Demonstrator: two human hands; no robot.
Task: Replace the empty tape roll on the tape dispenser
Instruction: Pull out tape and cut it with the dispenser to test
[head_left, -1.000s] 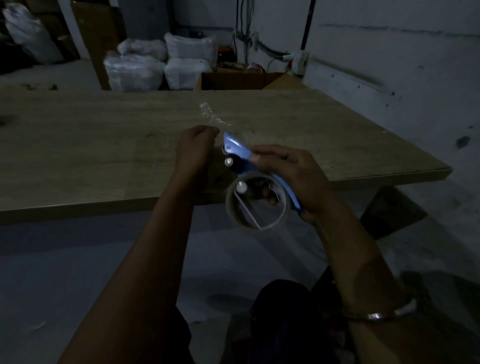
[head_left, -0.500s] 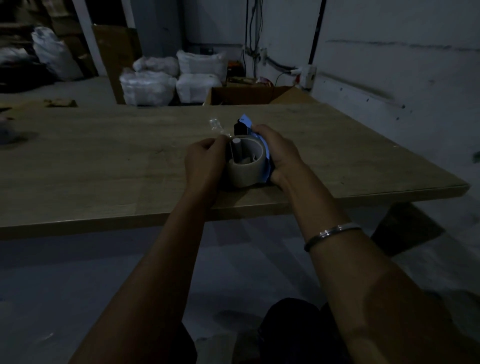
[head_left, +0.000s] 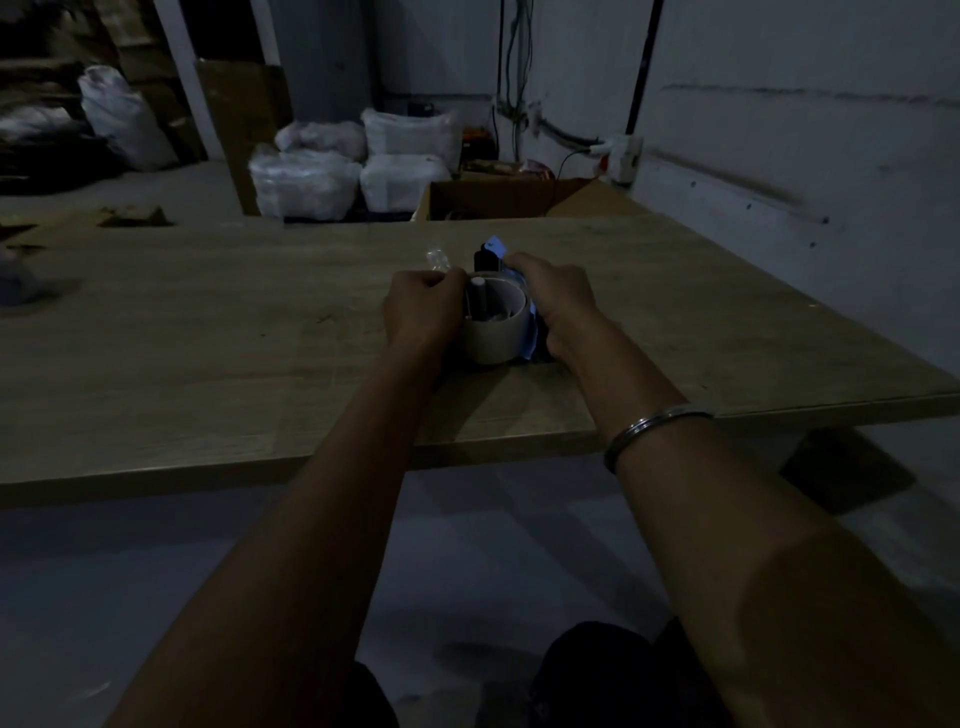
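Note:
A blue tape dispenser (head_left: 493, 248) rests on the wooden table (head_left: 208, 332), with a beige tape roll (head_left: 491, 338) seated in it, open side up. My right hand (head_left: 558, 306) grips the dispenser from the right side. My left hand (head_left: 423, 312) is curled against the left side of the roll and pinches a strip of clear tape (head_left: 436, 258) that sticks up behind its knuckles. A white hub post (head_left: 477, 293) shows inside the roll. The dispenser's handle is hidden under my right hand.
An open cardboard box (head_left: 519, 200) stands behind the table's far edge. White plastic sacks (head_left: 353, 176) are piled on the floor beyond. The table's near edge runs just below my wrists, and a grey wall stands to the right.
The dispenser and roll went from being held in the air near the table's edge to resting on the tabletop. Both hands moved forward with it and stay on it.

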